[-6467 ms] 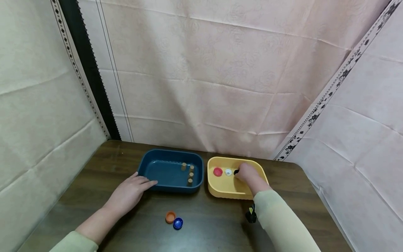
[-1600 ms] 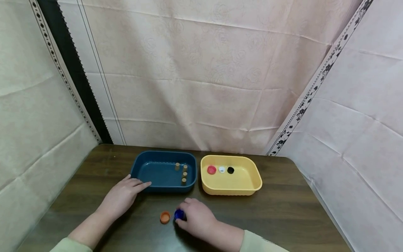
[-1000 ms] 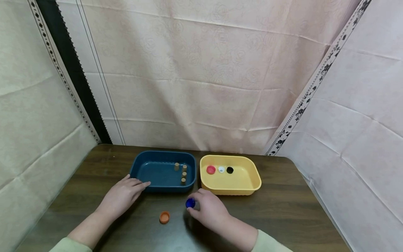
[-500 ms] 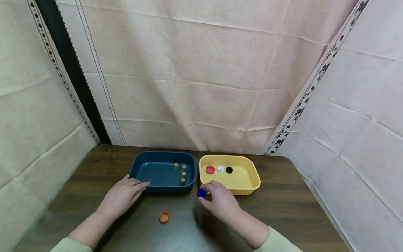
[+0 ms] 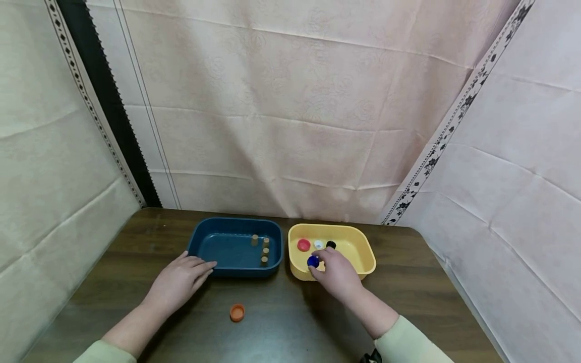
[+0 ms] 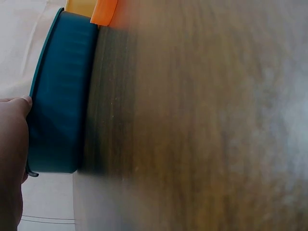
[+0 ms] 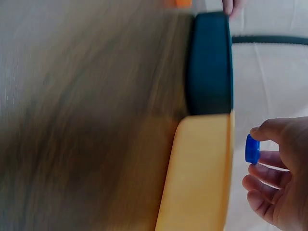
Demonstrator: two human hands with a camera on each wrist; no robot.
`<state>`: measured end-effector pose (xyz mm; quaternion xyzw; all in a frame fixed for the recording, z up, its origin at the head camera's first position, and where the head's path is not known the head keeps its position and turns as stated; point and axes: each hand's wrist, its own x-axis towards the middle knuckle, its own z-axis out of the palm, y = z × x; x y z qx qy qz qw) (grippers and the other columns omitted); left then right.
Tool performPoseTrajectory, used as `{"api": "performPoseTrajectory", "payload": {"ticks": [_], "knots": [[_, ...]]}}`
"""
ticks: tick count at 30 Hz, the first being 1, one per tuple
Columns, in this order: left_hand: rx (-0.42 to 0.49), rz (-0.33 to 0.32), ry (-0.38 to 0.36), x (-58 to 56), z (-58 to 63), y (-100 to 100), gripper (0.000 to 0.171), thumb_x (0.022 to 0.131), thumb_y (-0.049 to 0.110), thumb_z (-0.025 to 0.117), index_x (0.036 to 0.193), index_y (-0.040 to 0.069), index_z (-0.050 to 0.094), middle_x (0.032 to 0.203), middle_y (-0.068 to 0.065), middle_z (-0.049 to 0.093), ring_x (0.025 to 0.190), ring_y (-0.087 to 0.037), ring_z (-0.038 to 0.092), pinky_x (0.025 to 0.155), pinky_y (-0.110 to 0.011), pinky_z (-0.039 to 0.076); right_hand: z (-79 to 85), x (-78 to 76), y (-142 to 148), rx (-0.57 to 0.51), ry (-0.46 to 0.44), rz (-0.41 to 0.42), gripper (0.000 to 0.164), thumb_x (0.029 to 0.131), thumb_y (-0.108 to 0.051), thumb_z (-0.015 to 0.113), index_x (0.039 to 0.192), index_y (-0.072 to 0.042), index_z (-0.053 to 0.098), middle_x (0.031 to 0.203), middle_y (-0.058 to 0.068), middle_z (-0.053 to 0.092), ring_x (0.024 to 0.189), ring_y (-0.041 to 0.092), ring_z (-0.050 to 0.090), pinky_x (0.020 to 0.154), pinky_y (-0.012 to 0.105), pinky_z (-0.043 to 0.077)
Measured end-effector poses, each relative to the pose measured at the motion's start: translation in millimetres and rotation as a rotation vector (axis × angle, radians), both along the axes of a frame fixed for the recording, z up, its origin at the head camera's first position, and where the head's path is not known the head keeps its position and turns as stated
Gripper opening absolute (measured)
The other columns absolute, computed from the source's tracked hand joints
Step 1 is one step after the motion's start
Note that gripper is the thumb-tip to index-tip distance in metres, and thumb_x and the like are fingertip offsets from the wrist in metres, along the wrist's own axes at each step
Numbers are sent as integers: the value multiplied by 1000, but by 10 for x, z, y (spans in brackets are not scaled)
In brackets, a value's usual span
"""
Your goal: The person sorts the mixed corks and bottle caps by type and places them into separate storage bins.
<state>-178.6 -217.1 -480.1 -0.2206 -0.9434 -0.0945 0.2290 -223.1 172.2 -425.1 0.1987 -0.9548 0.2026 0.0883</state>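
My right hand (image 5: pixel 338 275) pinches a blue bottle cap (image 5: pixel 313 261) between thumb and fingertips, over the front part of the yellow tray (image 5: pixel 367 262). The right wrist view shows that cap (image 7: pixel 252 149) above the tray's rim, with the other fingers loosely bent. Inside the yellow tray, a red cap (image 5: pixel 303 245), a white cap (image 5: pixel 318 244) and a black cap (image 5: pixel 331 244), partly behind the fingers, form a row. My left hand (image 5: pixel 179 280) rests on the near-left corner of the dark blue tray (image 5: pixel 245 272), its thumb along the front rim and fingers fairly straight.
An orange bottle cap (image 5: pixel 237 312) lies on the wooden table (image 5: pixel 272 327) in front of the trays. Several small cork-like cylinders (image 5: pixel 265 251) stand in the right part of the blue tray. Cloth (image 5: pixel 290 126) hangs behind and at both sides.
My right hand let the black cap stay in the yellow tray, picked up the blue cap beside the orange one, and carried it right and away over the yellow tray. The left hand stayed put.
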Motion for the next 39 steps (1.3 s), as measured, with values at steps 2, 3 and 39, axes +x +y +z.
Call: {"api": "performPoseTrajectory", "payload": {"ticks": [2, 3, 39], "knots": [[3, 5, -3, 2, 2, 7, 25, 88, 23, 75, 113, 17, 76, 101, -1, 75, 99, -21, 69, 105, -56, 43, -29, -84, 69, 4, 4, -29, 28, 84, -26, 80, 106, -10, 74, 91, 0, 64, 77, 13, 56, 75, 33, 54], [6, 5, -1, 4, 2, 8, 25, 88, 22, 75, 113, 17, 76, 101, -1, 75, 99, -21, 69, 105, -56, 43, -40, -125, 101, 4, 3, -42, 28, 84, -25, 80, 106, -9, 74, 91, 1, 64, 76, 14, 55, 74, 34, 53], [26, 2, 17, 6, -7, 8, 24, 86, 21, 77, 110, 17, 77, 98, 0, 75, 95, -18, 70, 104, -56, 45, -241, -1056, 648, 281, -246, -244, 11, 87, -17, 69, 83, -9, 63, 76, 3, 60, 70, 21, 54, 67, 41, 48]]}}
